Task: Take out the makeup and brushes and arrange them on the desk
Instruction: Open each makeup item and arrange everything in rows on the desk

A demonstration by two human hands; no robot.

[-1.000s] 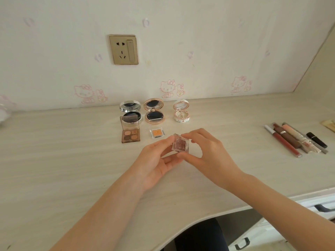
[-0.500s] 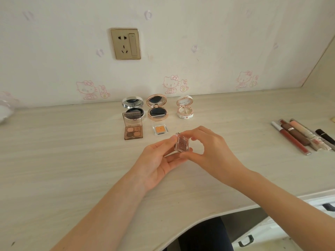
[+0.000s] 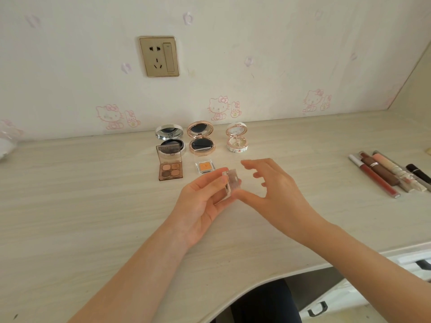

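Our L hand (image 3: 200, 203) pinches the small clear eyeshadow case (image 3: 231, 185) betw. thumb and fingertips. It holds the case on edge just above the desk (image 3: 93, 206), and the lid looks part-open. Our R hand (image 3: 275, 190) is spread, fingers loose, holding nothing. Its thumb sits right by the case's lower edge; touching or not, we can't tell.

Step in hand, as we judge it: getting this case open and ready to join the rest.

Just beyond the hands, mid-desk, lies the orange single shadow (image 3: 205, 166), w/ the quad palette (image 3: 170, 169) to its left, lid up. Behind those, toward the back edge, three open compacts stand in a row: silver compact (image 3: 170, 137), rose-gold compact (image 3: 200, 141), white compact (image 3: 236, 139). Well apart, near the right edge, is a row of lip products (image 3: 377, 176).

Next move, prob.: lay the case flat to the right of the orange single, in front of the white compact, keeping the row straight. It's light plastic, so we set it down gently or it may skid or snap shut.
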